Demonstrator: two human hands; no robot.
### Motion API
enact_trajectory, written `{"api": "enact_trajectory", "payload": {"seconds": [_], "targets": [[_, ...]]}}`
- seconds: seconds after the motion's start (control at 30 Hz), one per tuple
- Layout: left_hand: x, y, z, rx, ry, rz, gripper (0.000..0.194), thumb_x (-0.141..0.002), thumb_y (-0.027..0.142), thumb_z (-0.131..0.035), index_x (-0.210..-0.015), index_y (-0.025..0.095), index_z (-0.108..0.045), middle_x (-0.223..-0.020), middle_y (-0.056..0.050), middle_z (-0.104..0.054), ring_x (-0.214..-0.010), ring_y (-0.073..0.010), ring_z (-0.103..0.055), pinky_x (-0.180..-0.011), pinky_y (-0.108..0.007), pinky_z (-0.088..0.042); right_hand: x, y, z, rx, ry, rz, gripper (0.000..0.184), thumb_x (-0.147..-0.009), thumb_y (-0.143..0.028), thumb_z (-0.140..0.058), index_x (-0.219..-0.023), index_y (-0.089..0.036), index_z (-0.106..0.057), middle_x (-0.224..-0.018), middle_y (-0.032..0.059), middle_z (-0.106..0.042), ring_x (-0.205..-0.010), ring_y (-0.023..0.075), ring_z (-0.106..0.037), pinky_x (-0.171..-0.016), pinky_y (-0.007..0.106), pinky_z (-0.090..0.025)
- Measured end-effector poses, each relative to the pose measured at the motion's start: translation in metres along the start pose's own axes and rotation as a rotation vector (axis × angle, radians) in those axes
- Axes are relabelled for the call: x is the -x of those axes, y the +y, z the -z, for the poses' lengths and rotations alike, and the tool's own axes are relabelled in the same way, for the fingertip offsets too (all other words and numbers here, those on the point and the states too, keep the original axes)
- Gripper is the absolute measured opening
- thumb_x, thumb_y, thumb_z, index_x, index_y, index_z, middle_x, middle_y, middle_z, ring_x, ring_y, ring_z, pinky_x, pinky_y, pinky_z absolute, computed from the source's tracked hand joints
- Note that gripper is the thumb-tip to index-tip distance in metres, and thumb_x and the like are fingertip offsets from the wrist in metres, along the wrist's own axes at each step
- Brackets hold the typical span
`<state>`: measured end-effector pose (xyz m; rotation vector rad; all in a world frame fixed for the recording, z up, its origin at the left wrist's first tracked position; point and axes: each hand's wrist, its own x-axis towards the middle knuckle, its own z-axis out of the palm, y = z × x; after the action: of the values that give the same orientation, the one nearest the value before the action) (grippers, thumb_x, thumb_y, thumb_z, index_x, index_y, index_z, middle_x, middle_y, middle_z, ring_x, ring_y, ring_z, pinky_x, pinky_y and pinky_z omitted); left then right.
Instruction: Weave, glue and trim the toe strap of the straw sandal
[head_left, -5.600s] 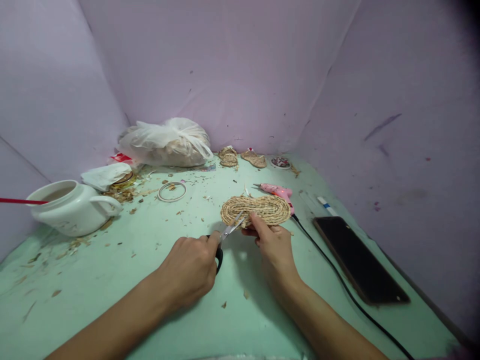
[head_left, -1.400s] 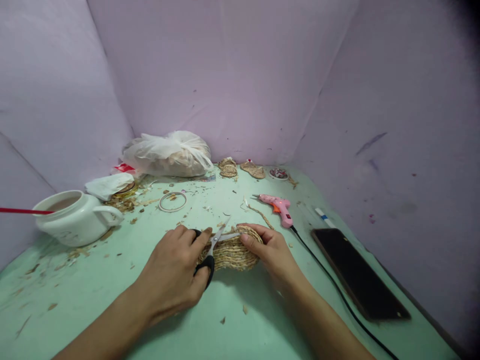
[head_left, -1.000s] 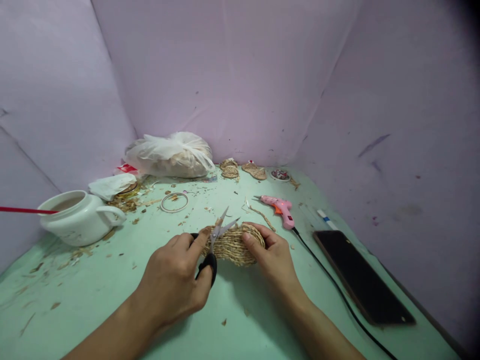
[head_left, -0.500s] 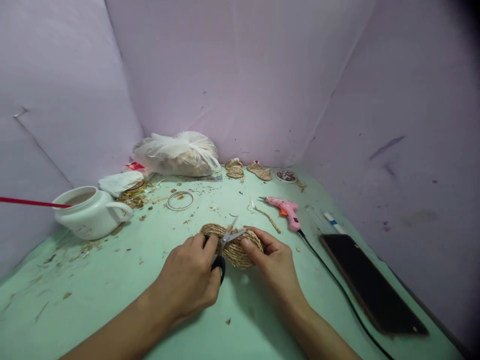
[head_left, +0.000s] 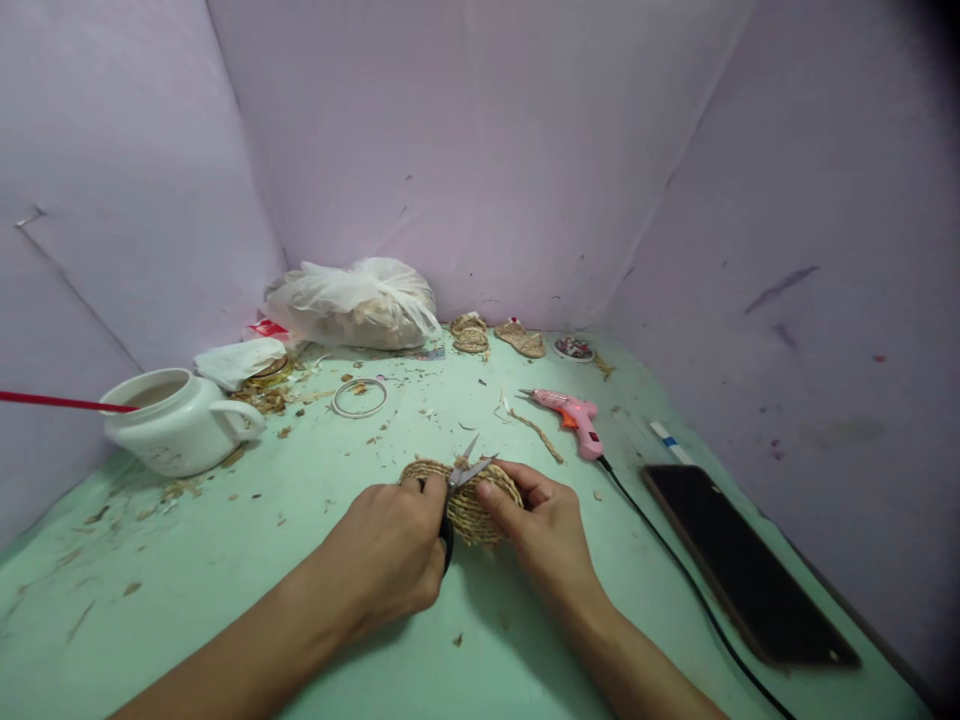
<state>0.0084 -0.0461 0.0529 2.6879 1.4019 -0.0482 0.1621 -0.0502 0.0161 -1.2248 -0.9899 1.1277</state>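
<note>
The left hand partly hides the scissors; the frame edges cut off the red stick and the black cable.

Two hands, one pair of scissors, one smartphone at three o'clock, two woven sandals at twelve.

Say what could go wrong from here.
Open black-handled metal scissors in the left hand point near the right hand, so a slip might cut it. They could also nick the rounded tan straw piece between the hands. The right forearm might snag the black cord, dragging the pink plastic glue gun.
</note>
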Motion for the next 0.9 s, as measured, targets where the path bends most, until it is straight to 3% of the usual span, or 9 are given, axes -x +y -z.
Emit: {"api": "enact_trajectory", "payload": {"seconds": [0.43, 0.63, 0.9], "targets": [[-0.004, -0.001, -0.006, -0.005, -0.051, -0.021, 0.028, -0.073, 0.011, -0.034, -0.098, 0.014, -0.047, -0.087, -0.012, -0.064, -0.075, -0.0277, -0.064, -0.063, -0.039, -0.048, 0.001, 0.005, 0.000, -0.069, 0.032, -0.031, 0.024, -0.058, -0.026, -0.073, -0.078, -0.013, -0.071, -0.070, 0.0040, -0.072, -0.064, 0.0170, -0.063, -0.062, 0.026, -0.050], [-0.003, 0.001, 0.003, 0.035, -0.022, 0.059, 0.026, -0.071, 0.018, -0.038, -0.096, 0.016, -0.044, -0.087, -0.012, -0.065, -0.073, -0.0295, -0.063, -0.059, -0.039, -0.046, 0.001, 0.004, -0.001, -0.009, 0.006, -0.014, 0.019, -0.060, -0.024, -0.071, -0.074, -0.013, -0.070, -0.066, 0.0035, -0.070, -0.061, 0.0165, -0.061, -0.059, 0.026, -0.048], [-0.002, 0.010, 0.017, 0.049, -0.093, 0.055, 0.025, -0.072, 0.018, -0.037, -0.096, 0.016, -0.039, -0.079, -0.010, -0.065, -0.072, -0.0270, -0.062, -0.057, -0.034, -0.042, 0.004, 0.003, -0.001, 0.060, -0.001, 0.024, 0.016, -0.064, -0.024, -0.067, -0.075, -0.013, -0.070, -0.067, 0.0037, -0.070, -0.062, 0.0171, -0.061, -0.060, 0.026, -0.048]]}}
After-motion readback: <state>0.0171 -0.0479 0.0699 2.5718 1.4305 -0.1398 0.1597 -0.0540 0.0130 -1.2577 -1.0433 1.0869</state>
